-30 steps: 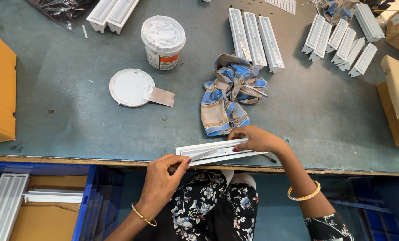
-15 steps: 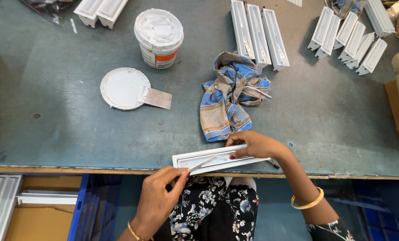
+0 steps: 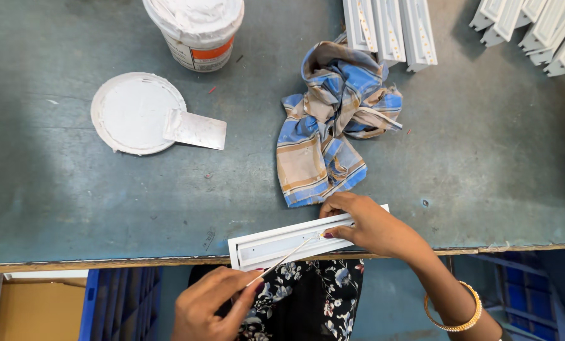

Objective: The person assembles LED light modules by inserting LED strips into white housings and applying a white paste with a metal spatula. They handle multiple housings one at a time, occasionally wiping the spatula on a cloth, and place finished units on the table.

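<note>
So in the head view, the white channel piece (image 3: 295,243) lies along the near edge of the worktop (image 3: 472,164), a bit right of centre, its left end hanging just over the edge. The right hand (image 3: 364,224) is pressed down on its right end, fingers curled over it, pinning it flat. The left hand (image 3: 210,306) is nearer, off the worktop, pinching a thin white stick (image 3: 282,260) between thumb and fingertips; the stick runs up and right so its tip sits in the channel right by the right hand's fingertips, where there's a tiny yellowish spot. Can't tell what that spot is, too small.

Looks to me like the step in hand is fine work inside the channel with the stick tip, poking or dabbing at that one spot. The next move probably calls for a light, steady touch with the stick while the right hand keeps the piece from sliding off the edge.

Other stuff: a crumpled blue and tan checked cloth (image 3: 333,126) just beyond the right hand, a white tub (image 3: 197,28) at the far edge, its round lid (image 3: 134,113) lying flat to the left with a scraper blade (image 3: 197,129) resting on it, more white channel pieces (image 3: 390,28) far centre and far right (image 3: 535,28), and a blue crate (image 3: 121,303) under the worktop at near left
</note>
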### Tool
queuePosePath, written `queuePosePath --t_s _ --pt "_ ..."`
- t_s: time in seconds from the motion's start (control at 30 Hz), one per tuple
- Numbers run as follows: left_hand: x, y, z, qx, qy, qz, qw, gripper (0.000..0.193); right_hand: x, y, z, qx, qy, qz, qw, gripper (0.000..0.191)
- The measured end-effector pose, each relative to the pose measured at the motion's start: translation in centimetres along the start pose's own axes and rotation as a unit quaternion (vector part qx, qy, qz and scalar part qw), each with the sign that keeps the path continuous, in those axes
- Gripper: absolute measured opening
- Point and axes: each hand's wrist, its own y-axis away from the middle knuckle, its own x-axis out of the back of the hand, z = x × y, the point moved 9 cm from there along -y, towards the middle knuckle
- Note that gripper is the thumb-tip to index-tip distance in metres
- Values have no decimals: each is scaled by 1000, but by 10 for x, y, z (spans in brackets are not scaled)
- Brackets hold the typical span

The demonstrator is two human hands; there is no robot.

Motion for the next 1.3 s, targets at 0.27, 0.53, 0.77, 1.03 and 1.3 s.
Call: queuePosePath --t_s 0.27,0.53,0.77,1.03,1.3 --pt "-17 -20 -17 39 -21 -48 998 21 9 -5 19 -36 -27 59 997 21" --pt "-24 -11 -24 65 -5 -79 995 20 -2 2 21 -6 30 58 998 21" --pt "-7 5 -29 175 -39 -98 979 27 -26 13 10 7 123 45 991 37" --pt "0 42 -32 296 157 -133 933 27 -32 53 -9 -9 9 2 1000 25" --pt "9 68 -29 308 131 -133 933 28 -29 89 -31 71 -36 9 997 31"
